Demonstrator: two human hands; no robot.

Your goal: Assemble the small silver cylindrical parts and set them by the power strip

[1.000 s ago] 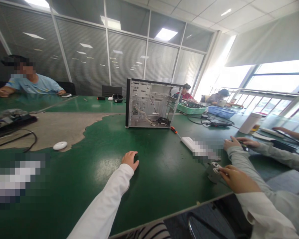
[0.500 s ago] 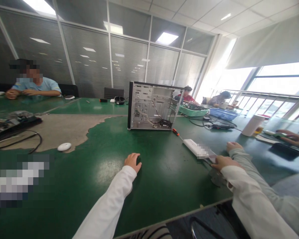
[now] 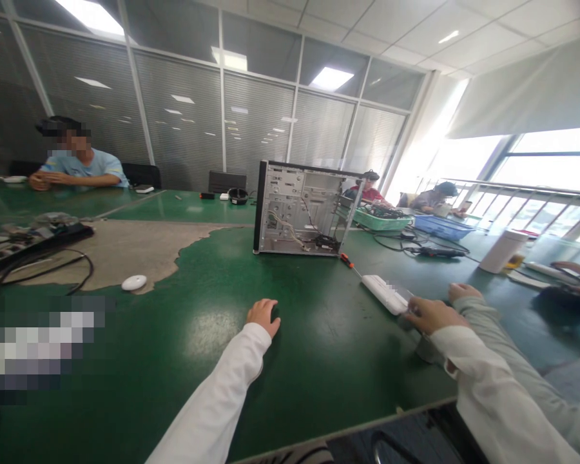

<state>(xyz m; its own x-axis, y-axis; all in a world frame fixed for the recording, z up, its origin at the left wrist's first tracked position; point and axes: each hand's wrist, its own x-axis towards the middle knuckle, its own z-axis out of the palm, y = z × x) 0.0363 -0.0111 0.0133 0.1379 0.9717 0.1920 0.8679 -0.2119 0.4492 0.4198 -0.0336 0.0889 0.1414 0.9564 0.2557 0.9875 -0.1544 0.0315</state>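
Observation:
My left hand [image 3: 263,317] rests on the green table [image 3: 319,361], fingers loosely curled and thumb apart, with nothing visible in it. To the right, my right hand [image 3: 434,314] has its fingers closed at the near end of a long white case [image 3: 384,294]. What the fingertips pinch is hidden. Beyond that case lies an orange-and-black screwdriver [image 3: 347,260], its shaft pointing toward the case. Ahead of both hands, an open computer case [image 3: 304,212] stands upright, with loose cables inside at its bottom.
Another person's grey-sleeved hand [image 3: 465,292] lies just beyond my right hand. A white bottle [image 3: 502,251] stands farther right. Behind are a green basket [image 3: 384,222] and a blue basket [image 3: 442,227]. At left are a round white object [image 3: 134,282] and a tray of parts [image 3: 38,241] with black cable.
The view has shifted slightly left, so things appear farther right. My right hand has moved a little toward the white case. The left hand stays on the table.

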